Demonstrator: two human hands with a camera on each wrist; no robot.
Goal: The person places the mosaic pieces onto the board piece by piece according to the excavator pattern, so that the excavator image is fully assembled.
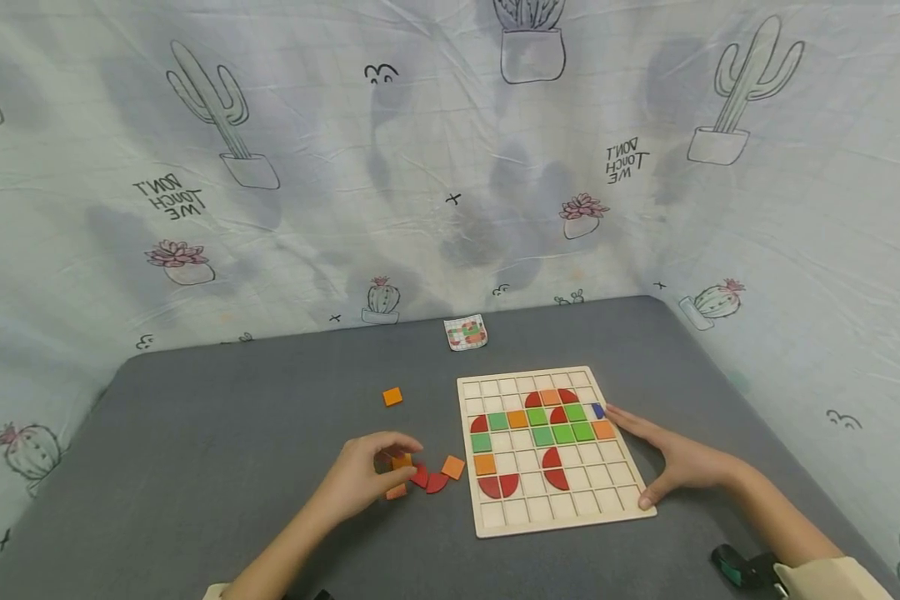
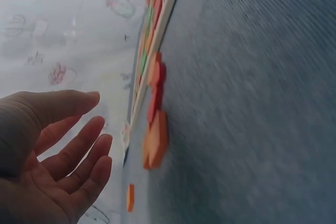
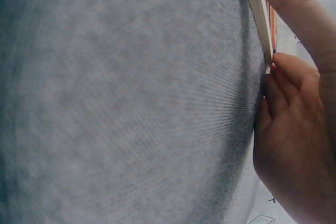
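Observation:
A wooden grid board (image 1: 495, 521) lies on the grey table, holding green, orange, red and one blue tile in its upper and middle cells. My left hand (image 1: 407, 458) hovers over a cluster of loose orange and red tiles (image 1: 437, 482) just left of the board. In the left wrist view the left hand (image 2: 97, 121) has relaxed fingers and holds nothing, with the loose tiles (image 2: 155, 140) beyond its fingertips. My right hand (image 1: 641, 457) rests flat along the board's right edge, thumb at the front right corner. In the right wrist view the right hand (image 3: 278, 40) touches the board edge (image 3: 257, 9).
A single orange square tile (image 1: 392, 397) lies apart, farther back on the table. A small picture card (image 1: 466, 332) sits near the back edge. A black and green object (image 1: 742, 567) is at the front right. Printed cloth walls surround the grey table (image 1: 217, 433).

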